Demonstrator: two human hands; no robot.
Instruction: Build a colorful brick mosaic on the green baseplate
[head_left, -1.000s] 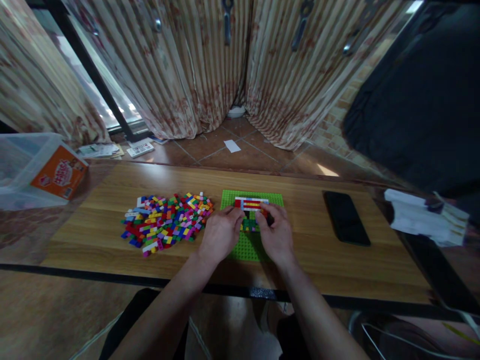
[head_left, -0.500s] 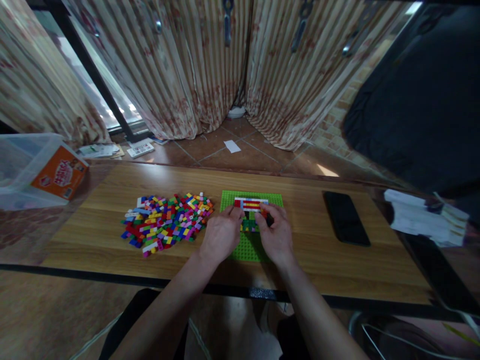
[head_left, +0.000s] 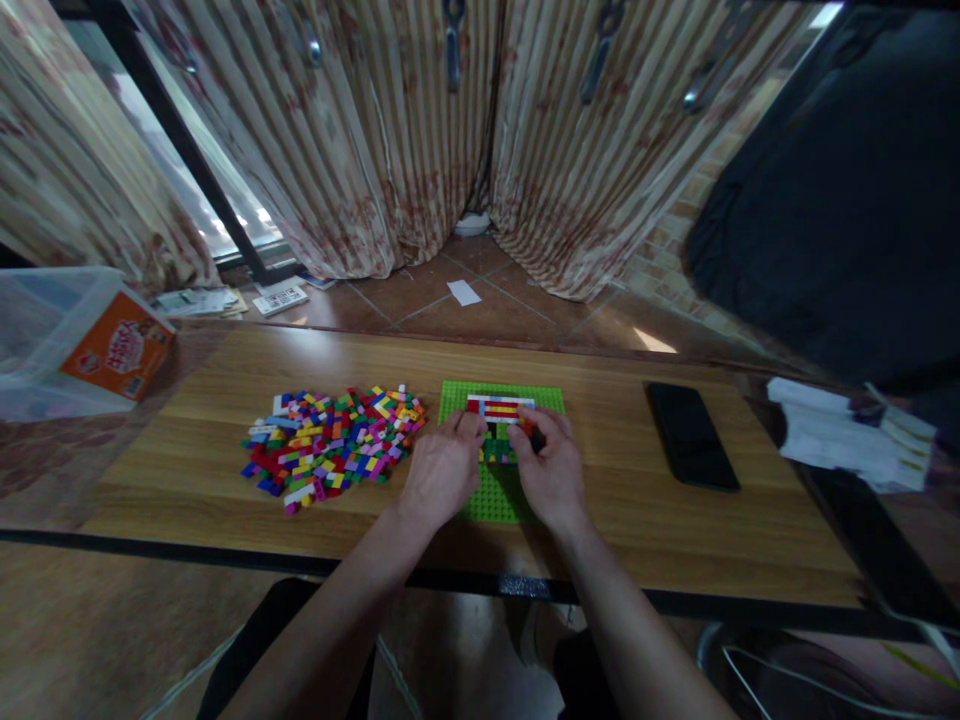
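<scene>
A green studded baseplate (head_left: 495, 505) lies on the table in front of me. On its upper half stands a build of toy bricks (head_left: 502, 409), with white, red and yellow rows at the back and darker green bricks nearer me. My left hand (head_left: 444, 460) is closed at the build's left edge, its fingertips pressed against the bricks. At the right end, my right hand (head_left: 553, 465) has thumb and fingers bent around the bricks. Any loose brick in the fingertips is too small or hidden to make out.
Left of the baseplate spreads a pile of loose coloured bricks (head_left: 337, 440). A black phone (head_left: 691, 435) lies to the right on the wooden table (head_left: 600, 540). Beyond the table's left end is a clear plastic bin (head_left: 45, 340); papers (head_left: 840, 435) lie past the right end.
Both hands stay at the build, with hardly any visible movement. The whole view has shifted very slightly.
</scene>
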